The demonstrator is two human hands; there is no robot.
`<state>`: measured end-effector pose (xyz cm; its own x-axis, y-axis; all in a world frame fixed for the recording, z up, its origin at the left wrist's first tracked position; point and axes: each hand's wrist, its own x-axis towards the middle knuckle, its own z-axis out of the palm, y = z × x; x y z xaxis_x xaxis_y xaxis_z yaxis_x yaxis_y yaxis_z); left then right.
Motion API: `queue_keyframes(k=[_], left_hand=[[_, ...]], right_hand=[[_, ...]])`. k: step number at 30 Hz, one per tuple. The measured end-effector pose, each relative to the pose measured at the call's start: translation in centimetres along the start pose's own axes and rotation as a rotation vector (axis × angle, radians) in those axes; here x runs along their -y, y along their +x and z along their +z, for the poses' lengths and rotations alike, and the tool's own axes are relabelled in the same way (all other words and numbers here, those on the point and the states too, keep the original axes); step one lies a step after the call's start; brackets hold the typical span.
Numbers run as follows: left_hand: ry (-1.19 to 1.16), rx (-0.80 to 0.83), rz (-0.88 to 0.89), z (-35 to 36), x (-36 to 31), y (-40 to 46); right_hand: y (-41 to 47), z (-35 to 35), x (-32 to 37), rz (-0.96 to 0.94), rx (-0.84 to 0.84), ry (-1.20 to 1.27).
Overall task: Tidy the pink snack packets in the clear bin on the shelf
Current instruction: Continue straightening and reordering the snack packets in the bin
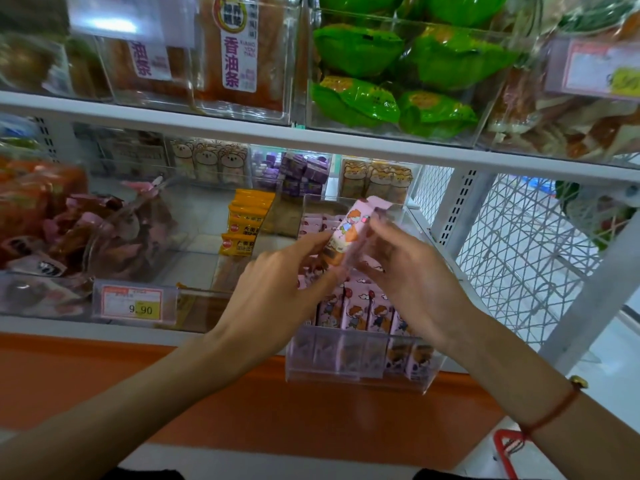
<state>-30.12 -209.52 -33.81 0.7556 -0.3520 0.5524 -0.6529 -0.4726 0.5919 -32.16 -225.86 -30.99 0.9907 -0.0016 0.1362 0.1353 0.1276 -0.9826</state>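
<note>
A clear bin [360, 372] stands on the lower shelf, sticking out over the shelf's front edge. Inside it, several pink snack packets [360, 311] with a cartoon child stand upright in a row at the front, and more lie further back [315, 225]. Both my hands hold one lifted pink packet [349, 230] above the bin, tilted with its top to the right. My left hand [277, 289] pinches its lower left side. My right hand [412, 271] grips its right side with curled fingers.
Yellow-orange packets [242, 223] fill the bin to the left, then dark pink wrapped sweets [104, 237] behind a price tag [133, 303]. The upper shelf [311, 142] carries bins of green packets [398, 74]. A white wire mesh panel [519, 258] closes the shelf's right side.
</note>
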Motion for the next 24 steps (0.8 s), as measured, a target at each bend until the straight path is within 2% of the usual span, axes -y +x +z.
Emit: queue_keyframes(k=[3,5,7,12,16,19,24], left_hand=[[0.013,0.018,0.038,0.4,-0.1,0.0],[0.015,-0.030,0.053,0.5,0.1,0.1],[0.002,-0.069,0.063,0.4,0.1,0.2],[-0.050,-0.079,0.033,0.1,0.4,0.4],[-0.363,-0.004,-0.091,-0.3,0.2,0.9],[-0.488,0.081,-0.138,-0.6,-0.1,1.0],[-0.521,0.112,-0.183,-0.5,-0.1,1.0]], right_hand=[[0.0,0.4,-0.6,-0.078,-0.097,-0.162],[0.0,0.6,-0.9,-0.138,-0.205,-0.164],[-0.1,0.7,-1.0,-0.154,-0.240,-0.155],[0.1,0.6,-1.0,-0.152,-0.155,-0.223],[0.4,-0.1,-0.2,-0.118,-0.044,-0.207],[0.5,-0.3,-0.2,-0.081,-0.072,-0.250],[0.7,-0.4,-0.3,-0.027,-0.082,-0.254]])
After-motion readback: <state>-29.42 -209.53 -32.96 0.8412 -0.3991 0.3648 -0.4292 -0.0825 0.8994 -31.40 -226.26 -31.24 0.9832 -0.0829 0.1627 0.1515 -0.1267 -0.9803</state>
